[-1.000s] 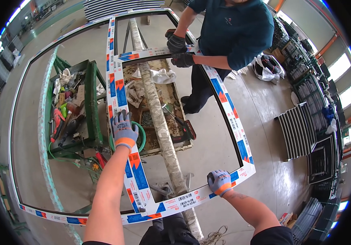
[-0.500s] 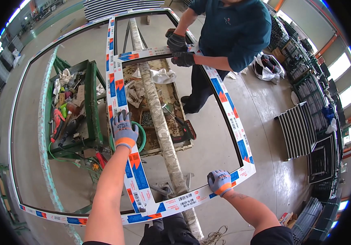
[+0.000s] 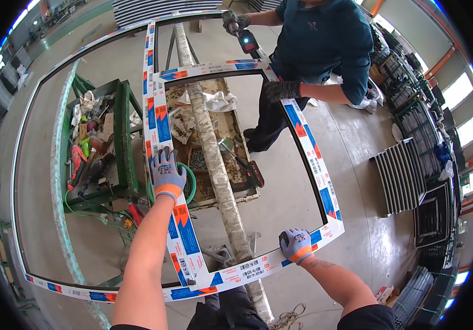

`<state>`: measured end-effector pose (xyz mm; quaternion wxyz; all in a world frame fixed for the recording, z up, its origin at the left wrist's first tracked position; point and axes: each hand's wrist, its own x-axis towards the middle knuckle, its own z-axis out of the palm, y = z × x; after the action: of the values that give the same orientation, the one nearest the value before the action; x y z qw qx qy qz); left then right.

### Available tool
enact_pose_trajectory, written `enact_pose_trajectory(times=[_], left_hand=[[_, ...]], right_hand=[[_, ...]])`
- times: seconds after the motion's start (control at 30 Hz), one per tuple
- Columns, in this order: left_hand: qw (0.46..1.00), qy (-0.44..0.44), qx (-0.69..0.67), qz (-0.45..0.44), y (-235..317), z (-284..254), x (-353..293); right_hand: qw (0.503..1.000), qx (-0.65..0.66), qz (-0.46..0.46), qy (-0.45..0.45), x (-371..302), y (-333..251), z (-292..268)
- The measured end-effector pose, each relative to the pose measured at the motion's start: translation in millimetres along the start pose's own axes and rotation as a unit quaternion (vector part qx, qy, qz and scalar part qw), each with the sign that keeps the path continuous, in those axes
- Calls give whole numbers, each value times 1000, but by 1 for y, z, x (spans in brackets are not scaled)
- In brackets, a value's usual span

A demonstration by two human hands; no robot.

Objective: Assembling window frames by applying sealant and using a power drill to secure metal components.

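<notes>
A large window frame (image 3: 192, 240), white with blue and orange protective film, stretches across the view. My left hand (image 3: 168, 170), in a grey glove with an orange cuff, lies on its long upright bar with the fingers stretched along it. At the near right, my right hand (image 3: 296, 245) has its fingers curled around the near rail. Across from me a co-worker holds a cordless drill (image 3: 247, 41) over the frame's far right side; its light is on. The co-worker's other gloved hand (image 3: 281, 91) rests on the frame by the crossbar joint.
A padded support beam (image 3: 214, 159) runs beneath the frame, with a second beam (image 3: 59, 165) to the left. A green tool cart (image 3: 129, 148) holds assorted tools. Another cordless drill (image 3: 253, 175) lies in a worn tray (image 3: 236, 126). Stacked profiles (image 3: 399, 176) stand at right.
The co-worker has brought a cordless drill up over the far right of the frame, and their other hand has shifted right along it. My hands and the frame stay put.
</notes>
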<state>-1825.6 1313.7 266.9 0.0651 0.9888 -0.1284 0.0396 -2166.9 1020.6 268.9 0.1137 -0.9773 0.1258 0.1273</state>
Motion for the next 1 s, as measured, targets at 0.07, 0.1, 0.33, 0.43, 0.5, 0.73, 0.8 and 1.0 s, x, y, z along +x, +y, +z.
enact_pose_trajectory(times=[0.07, 0.1, 0.33, 0.43, 0.5, 0.73, 0.8, 1.0], left_hand=[[1000, 1, 0, -1, 0, 0, 0], [1000, 1, -2, -1, 1, 0, 0], [1000, -1, -1, -1, 1, -2, 1], [1000, -10, 1, -5, 5, -5, 2], [1000, -13, 3, -3, 5, -6, 1], [1000, 5, -9, 10, 2, -1, 1], [1000, 3, 3, 2, 1, 0, 1], [1000, 10, -7, 13, -5, 0, 1]], right_hand=[[1000, 0, 1, 0, 0, 0, 0], [1000, 1, 1, 0, 0, 0, 0], [1000, -6, -7, 9, -1, 0, 0], [1000, -7, 1, 2, 0, 2, 0], [1000, -9, 1, 3, -1, 3, 1], [1000, 8, 5, 0, 0, 0, -2], [1000, 15, 0, -4, -1, 0, 0], [1000, 15, -6, 21, 0, -4, 3]])
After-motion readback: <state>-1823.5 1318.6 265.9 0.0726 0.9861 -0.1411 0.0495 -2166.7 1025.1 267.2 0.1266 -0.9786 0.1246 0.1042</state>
